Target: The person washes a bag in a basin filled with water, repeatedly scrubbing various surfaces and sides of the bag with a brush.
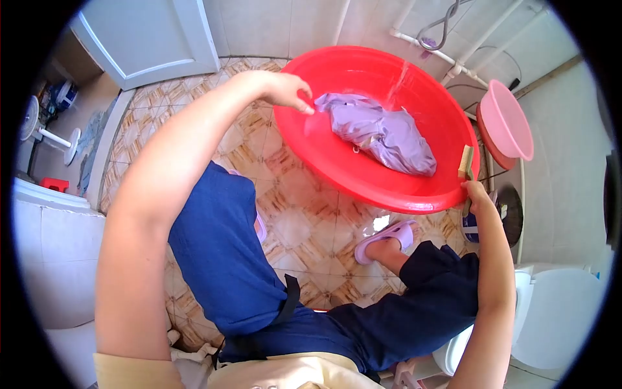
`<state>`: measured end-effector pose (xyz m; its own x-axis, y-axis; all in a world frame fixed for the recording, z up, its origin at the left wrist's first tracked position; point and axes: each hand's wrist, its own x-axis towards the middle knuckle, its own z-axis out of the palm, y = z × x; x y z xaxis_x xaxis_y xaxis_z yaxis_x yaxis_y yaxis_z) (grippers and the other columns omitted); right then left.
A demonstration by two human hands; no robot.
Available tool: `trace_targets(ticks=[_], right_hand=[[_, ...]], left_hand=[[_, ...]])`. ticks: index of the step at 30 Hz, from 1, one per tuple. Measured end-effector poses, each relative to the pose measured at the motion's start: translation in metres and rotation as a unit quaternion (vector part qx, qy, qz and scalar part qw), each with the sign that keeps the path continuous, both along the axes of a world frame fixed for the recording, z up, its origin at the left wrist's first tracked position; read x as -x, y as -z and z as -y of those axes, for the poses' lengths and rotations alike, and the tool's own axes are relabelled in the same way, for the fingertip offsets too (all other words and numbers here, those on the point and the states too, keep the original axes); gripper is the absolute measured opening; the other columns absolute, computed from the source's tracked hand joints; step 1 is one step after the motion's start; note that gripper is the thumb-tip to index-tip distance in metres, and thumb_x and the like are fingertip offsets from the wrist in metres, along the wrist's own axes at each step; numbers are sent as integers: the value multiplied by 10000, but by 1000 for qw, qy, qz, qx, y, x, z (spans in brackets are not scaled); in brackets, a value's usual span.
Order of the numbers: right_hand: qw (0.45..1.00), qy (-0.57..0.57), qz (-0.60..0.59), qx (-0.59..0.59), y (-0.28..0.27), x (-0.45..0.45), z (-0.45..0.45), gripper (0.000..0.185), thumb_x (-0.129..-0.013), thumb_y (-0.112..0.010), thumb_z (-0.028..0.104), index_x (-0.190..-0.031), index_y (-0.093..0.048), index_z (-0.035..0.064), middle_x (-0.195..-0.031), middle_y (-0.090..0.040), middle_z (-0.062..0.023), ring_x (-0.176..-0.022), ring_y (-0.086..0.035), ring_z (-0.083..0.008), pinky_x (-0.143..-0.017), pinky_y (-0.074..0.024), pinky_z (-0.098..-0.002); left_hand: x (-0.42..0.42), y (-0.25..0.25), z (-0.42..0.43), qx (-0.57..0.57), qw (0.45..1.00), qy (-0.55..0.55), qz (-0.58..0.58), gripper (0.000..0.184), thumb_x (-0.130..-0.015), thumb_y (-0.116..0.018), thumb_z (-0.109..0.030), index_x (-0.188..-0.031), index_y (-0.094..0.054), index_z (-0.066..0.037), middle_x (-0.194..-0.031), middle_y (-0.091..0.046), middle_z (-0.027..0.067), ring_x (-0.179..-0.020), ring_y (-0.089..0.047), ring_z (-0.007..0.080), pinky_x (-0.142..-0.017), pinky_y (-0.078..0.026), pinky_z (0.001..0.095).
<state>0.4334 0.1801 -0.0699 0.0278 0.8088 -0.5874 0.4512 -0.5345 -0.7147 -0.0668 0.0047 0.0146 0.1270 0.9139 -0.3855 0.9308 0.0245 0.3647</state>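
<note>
A large red basin (311, 146) tilts in front of me, with a wet lilac garment (382, 133) bunched inside it. Over the basin's left rim reaches my left hand (288, 91), fingers curved and apart. Its fingertips are close to the garment's left end; whether they touch it I cannot tell. At the right rim, my right hand (476, 196) is closed around the handle of a scrubbing brush (466, 162), whose pale bristles point up and left. A thin stream of water (397, 84) falls into the basin behind the garment.
Two small basins, one pink (508, 120), lean by the right wall near white pipes (453, 70). A toilet (551, 318) stands at lower right. Brown patterned tiles (298, 227) cover the floor. An open white door (152, 39) is at upper left.
</note>
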Motion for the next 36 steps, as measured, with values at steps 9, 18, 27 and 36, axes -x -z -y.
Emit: trace_targets(ticks=[9, 18, 27, 36], right_hand=[[995, -5, 103, -19, 58, -8, 19, 373, -811, -584, 135, -1149, -505, -3, -981, -596, -157, -826, -620, -292, -668, -541, -494], [981, -96, 144, 83, 90, -2, 50, 416, -798, -570, 142, -1157, -468, -40, -1004, -572, -187, -705, -628, -363, -504, -523, -567], [788, -376, 475, -109, 58, 103, 18, 483, -732, -619, 437, -898, -669, -14, -979, -626, -257, -965, -617, -342, -825, -480, -435], [682, -396, 517, -333, 193, 184, 13, 236, -852, -468, 137, -969, -593, -26, -909, -666, -167, -801, -676, -279, -693, -548, -382]], left_hand=[[-13, 1, -5, 31, 999, 25, -30, 639, -805, -618, -478, -1268, -483, -60, -1197, -552, 202, -1124, -522, 305, -946, -409, 366], [-17, -16, 7, 4, 1000, 1, -8, 622, -814, -610, -473, -1273, -482, -73, -1193, -549, 189, -1124, -515, 293, -952, -403, 369], [6, -13, 25, 4, 999, -26, 27, 596, -822, -619, -428, -1267, -485, -54, -1102, -590, 175, -1054, -557, 266, -883, -442, 352], [41, -13, 36, 39, 995, -87, 40, 611, -809, -633, -428, -1289, -473, -87, -1156, -546, 189, -1057, -546, 274, -882, -443, 353]])
